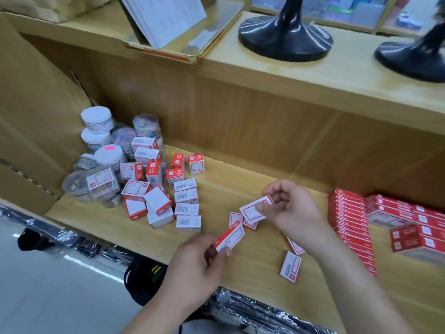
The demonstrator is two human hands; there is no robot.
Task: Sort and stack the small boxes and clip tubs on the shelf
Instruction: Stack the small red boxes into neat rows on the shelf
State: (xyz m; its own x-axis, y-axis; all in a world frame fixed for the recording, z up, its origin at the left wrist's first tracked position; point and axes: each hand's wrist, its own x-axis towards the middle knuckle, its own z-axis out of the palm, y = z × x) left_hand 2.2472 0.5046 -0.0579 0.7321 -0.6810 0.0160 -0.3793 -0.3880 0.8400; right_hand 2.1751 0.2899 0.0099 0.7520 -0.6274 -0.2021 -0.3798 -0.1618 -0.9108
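Both hands are busy at the near middle of the light wooden shelf [224,182]. The left hand [199,251] pinches one small red-and-white cardboard box [230,237] by its end, thumb below and fingers curled on top. The right hand [291,208] grips a second box of the same kind [254,210] just beyond it, fingertips on its right end. Two or three more loose boxes [234,218] lie flat under that pair, and another one [290,266] sits nearer, to the right.

Far left is a jumbled heap of the same small boxes [144,189], with a tidy column of four white-faced ones [186,203] along its right side. Behind the heap are the round clear plastic clip tubs with white lids [97,119], some stacked.

These boxes look light and stiff, so a two-finger pinch across the short ends should do. Thin card may dent if squeezed hard on the broad faces. The tubs look smooth and round, likely slippery, so they are best taken round the body, under the lid, with the whole hand. On the right, flat red cartons [349,218] are stacked in neat rows.
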